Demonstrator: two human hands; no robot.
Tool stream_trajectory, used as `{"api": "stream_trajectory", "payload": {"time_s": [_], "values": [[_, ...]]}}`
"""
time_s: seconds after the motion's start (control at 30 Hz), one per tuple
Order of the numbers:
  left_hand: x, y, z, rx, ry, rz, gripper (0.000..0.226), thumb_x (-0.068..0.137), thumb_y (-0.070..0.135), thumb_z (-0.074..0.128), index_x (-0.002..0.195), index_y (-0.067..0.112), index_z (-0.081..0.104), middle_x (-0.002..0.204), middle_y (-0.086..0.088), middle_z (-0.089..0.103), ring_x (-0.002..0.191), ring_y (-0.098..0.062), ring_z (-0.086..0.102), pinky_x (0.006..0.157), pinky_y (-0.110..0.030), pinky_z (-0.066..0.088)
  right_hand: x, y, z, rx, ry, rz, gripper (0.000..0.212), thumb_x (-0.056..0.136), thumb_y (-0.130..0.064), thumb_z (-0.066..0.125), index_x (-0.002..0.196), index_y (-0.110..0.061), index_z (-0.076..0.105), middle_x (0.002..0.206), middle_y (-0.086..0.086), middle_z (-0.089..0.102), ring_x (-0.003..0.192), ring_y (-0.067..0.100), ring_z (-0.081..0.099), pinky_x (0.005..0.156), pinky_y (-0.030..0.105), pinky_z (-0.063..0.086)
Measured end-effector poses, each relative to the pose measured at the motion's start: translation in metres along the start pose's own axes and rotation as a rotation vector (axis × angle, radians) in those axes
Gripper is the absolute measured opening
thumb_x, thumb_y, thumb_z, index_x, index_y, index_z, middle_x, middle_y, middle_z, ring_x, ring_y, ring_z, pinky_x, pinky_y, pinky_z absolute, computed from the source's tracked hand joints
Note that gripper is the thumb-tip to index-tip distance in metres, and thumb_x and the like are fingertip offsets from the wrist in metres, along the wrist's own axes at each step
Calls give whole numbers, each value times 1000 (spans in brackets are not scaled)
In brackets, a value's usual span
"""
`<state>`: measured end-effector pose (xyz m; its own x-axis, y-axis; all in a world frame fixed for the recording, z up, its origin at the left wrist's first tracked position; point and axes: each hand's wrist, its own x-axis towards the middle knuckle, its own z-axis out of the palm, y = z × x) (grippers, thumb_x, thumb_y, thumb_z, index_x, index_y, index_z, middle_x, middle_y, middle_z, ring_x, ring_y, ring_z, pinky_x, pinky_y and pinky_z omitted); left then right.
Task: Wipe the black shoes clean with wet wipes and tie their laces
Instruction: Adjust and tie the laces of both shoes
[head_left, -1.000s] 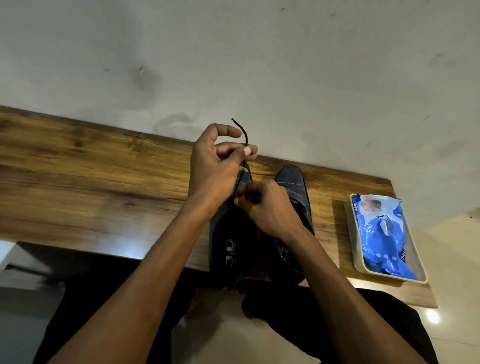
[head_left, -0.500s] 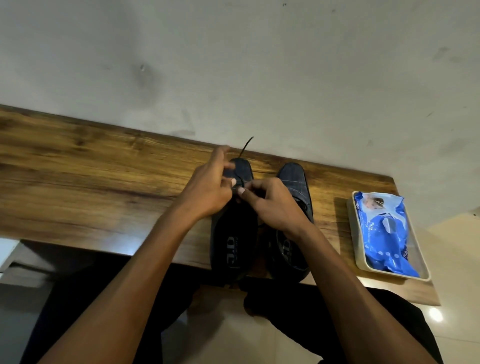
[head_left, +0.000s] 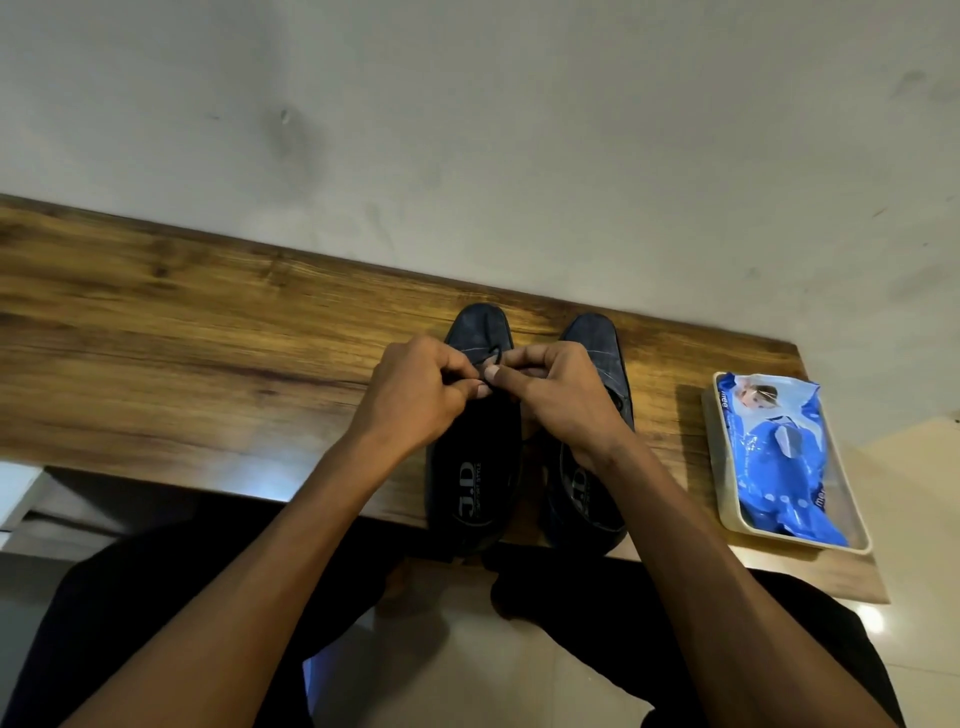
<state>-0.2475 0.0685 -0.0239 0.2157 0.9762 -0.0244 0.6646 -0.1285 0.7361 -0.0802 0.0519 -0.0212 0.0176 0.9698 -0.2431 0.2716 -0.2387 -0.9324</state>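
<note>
Two dark shoes side by side on a wooden bench (head_left: 182, 332), toes toward the wall (head_left: 467, 130), heels at the near edge. Left shoe (head_left: 475, 483) with light lettering on its insole; right shoe (head_left: 597, 358) just beside it, partly covered by the wrist above.

Left hand (head_left: 415, 395) and right hand (head_left: 558, 387) over the front of the left shoe, knuckles almost meeting. Fingers of both curled in tight, tips pressed together around a thin black lace (head_left: 493, 358) (only a small loop of it visible between the two thumbs). Left thumb and forefinger pinching the lace from one side, right thumb (head_left: 491, 373) and forefinger pinching it from the other. Rest of the lace hidden under the hands, so no telling how far the knot has got.

Further right on the bench, well apart from the shoes, a shallow cream tray (head_left: 727, 514) with a blue pack of wet wipes (head_left: 779, 457) lying flat inside it, pack crumpled at the far end.

Below the bench edge, dark trousers (head_left: 130, 597) and a pale tiled floor (head_left: 467, 675).
</note>
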Motion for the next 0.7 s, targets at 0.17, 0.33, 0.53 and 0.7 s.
{"api": "stream_trajectory", "payload": {"time_s": [0.17,0.33,0.53,0.7], "values": [[0,1,1,56,49,18,6,84,27,79,88,23,81,81,5,75,72,-6,65,63,-25,50,1,0,1,-135,117,-40,38,83,-28,82,113,-22,59,79,-3,78,75,6,74,68,26,60],[2,0,1,66,32,30,7,89,23,75,93,23,80,89,3,76,77,-10,67,70,-33,57,0,-3,-3,-525,-40,-217,16,90,-27,69,103,-29,78,86,-15,73,75,-9,63,63,5,43],[3,-2,1,73,27,27,8,90,22,72,91,22,80,88,4,75,75,-9,66,68,-33,57,0,-3,-2,-668,-32,-241,14,90,-34,71,102,-28,76,96,-10,72,91,9,64,78,33,54],[3,-1,2,65,13,19,8,91,25,72,92,22,79,88,3,75,76,-10,67,70,-36,58,0,-5,-7,-580,-48,-216,8,93,-28,70,98,-26,76,88,-15,67,80,0,59,65,15,41]]}}
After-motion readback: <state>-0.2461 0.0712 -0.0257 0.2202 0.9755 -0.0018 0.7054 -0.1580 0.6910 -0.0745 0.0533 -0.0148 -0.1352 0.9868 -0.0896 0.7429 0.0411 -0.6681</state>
